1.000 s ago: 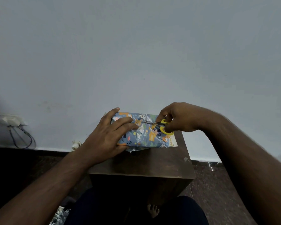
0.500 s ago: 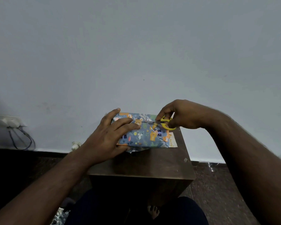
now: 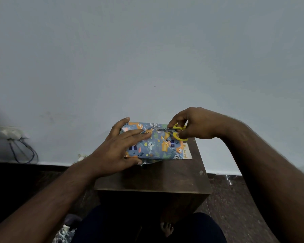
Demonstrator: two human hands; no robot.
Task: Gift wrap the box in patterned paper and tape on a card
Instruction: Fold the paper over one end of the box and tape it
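The box point(image 3: 154, 142) is set on the tabletop point(image 3: 165, 174), up at 12 o'clock near the wall point(image 3: 147, 50). It is covered in blue animal paper point(image 3: 147, 149). The left hand point(image 3: 118, 148) is laid flat on the box at 9 o'clock, fingers spread, so it is probably kept from sliding. The yellow scissors point(image 3: 172, 131) are gripped by the right hand point(image 3: 193, 123) at 2 o'clock, blades pointed over the top, likely so tape or paper can be snipped. A card point(image 3: 186, 152) is tucked under the box at 3 o'clock. No containers are seen.
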